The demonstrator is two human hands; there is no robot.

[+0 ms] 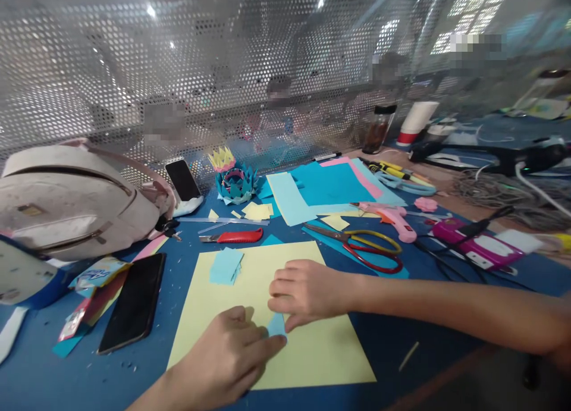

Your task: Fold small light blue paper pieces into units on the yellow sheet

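A large pale yellow sheet [321,357] lies on the blue table. Over its middle, a small light blue paper piece [276,324] sits between my hands. My left hand [227,351] is closed, its index finger pressing the lower edge of that piece. My right hand [303,292] has its fingers curled together with the thumb at the piece's right side, gripping or pressing it. On the sheet's upper left rests a stack of light blue paper squares [226,266]. Behind the sheet are a red cutter [241,237] and open scissors [375,247].
A phone [134,304] and a pale backpack [71,203] are at left. Blue and yellow paper flowers [236,184] stand at the back. A pink glue gun [392,217], a magenta power strip [477,244] and cables lie right. Behind rises a perforated metal screen [200,60].
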